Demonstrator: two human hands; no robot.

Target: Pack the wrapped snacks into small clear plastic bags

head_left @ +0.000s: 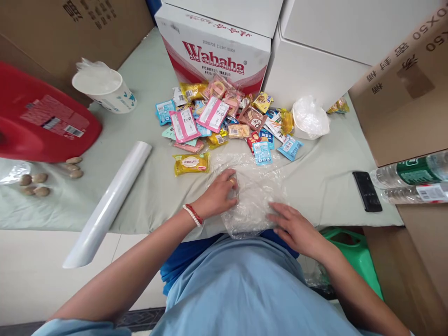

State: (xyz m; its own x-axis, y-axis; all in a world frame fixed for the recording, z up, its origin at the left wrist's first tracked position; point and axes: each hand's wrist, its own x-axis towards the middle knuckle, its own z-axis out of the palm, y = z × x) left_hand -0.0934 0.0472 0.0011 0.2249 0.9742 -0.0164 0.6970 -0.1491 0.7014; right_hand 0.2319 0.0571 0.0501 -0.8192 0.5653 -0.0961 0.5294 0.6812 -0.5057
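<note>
Light-blue shirt (pixel 224 289) is closest; at its twelve o'clock lies a clear plastic bag (pixel 250 205). The left hand (pixel 220 193) curls on it, whether pinching I cannot tell; the right hand (pixel 293 227) touches it, fingers apart. Smoothing seems the step; next move calls for light fingertips.

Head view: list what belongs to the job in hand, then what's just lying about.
In the job:
thin, clear, crinkled plastic, touched by the left hand and right hand
probably the heap of colourful wrapped snacks at its far edge

Apparently just lying about:
glossy white roll
red plastic jug
black rectangular phone
clear plastic bottles
white printed paper cup
</note>
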